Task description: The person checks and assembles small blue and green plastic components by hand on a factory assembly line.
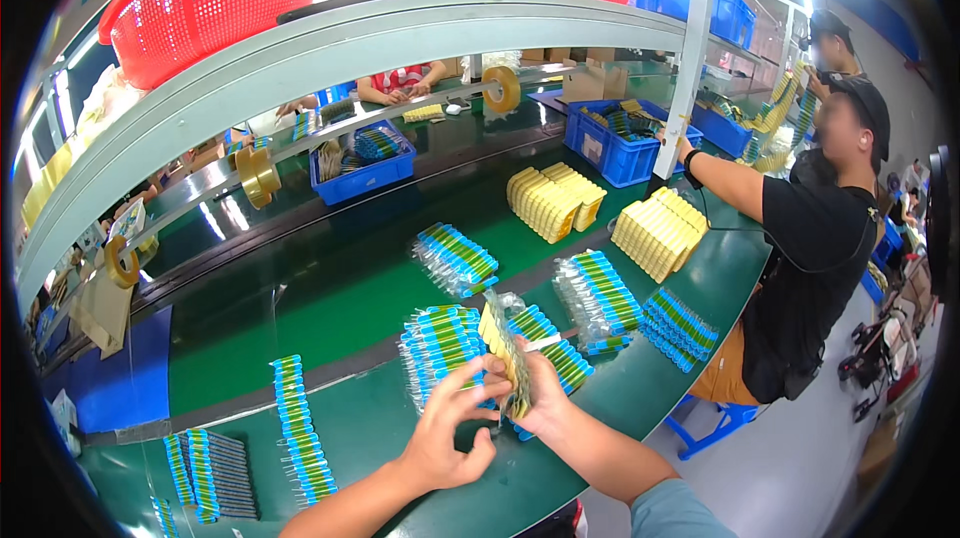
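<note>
My right hand [548,400] is closed round a stack of flat yellow-backed packets [508,353], held up almost edge-on; what kind of goods they contain cannot be made out. My left hand [455,428] reaches to the stack's left side with its fingers stretched, the fingertips at its edge and the thumb apart. Just beyond and below the hands lie rows of clear packets with blue and green ends [440,348]. Another such row [545,338] lies right of the held stack, with a white strip across it.
Yellow packet stacks [658,233] and further blue-green rows [303,428] lie on the green table [385,443]. Blue crates [620,143] stand farther back. A metal shelf beam [400,28] crosses overhead, carrying a red basket [215,3]. A co-worker in black [820,228] sits at the right.
</note>
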`<state>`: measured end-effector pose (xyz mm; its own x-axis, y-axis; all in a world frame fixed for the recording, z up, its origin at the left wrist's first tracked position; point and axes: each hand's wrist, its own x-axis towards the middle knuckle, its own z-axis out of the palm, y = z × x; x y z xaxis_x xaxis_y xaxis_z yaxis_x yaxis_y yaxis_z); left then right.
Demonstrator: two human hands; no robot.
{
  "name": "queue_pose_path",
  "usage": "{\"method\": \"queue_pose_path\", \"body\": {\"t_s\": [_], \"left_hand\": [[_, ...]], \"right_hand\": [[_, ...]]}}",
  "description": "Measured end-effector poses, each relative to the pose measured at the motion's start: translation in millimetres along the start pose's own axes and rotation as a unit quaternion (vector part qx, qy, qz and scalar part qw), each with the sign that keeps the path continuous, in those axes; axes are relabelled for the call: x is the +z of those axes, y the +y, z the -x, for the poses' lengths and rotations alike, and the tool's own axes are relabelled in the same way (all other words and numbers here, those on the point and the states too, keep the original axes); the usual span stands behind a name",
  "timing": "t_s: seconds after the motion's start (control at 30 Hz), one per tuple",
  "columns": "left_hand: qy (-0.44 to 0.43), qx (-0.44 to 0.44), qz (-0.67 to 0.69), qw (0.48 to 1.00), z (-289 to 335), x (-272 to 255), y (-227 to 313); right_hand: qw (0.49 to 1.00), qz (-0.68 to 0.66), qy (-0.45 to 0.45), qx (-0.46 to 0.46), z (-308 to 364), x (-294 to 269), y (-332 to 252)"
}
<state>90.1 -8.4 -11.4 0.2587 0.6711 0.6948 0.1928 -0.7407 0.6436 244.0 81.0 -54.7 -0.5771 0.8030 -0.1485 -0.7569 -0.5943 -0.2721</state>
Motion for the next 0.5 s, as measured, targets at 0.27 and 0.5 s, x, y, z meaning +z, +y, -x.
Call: {"method": "queue_pose_path", "body": {"t_s": [0.27, 0.5], "left_hand": [[-0.059, -0.256, 0.066, 0.963, -9.9, -4.4, 12.6], [-0.004, -0.303, 0.057, 0.951, -3.2, -11.3, -2.0]], "right_hand": [[0.928, 0.215, 0.092, -0.291, -3.6, 4.0, 10.0], [0.971, 0.129, 0.092, -0.180, -6.0, 8.2, -0.1]]}}
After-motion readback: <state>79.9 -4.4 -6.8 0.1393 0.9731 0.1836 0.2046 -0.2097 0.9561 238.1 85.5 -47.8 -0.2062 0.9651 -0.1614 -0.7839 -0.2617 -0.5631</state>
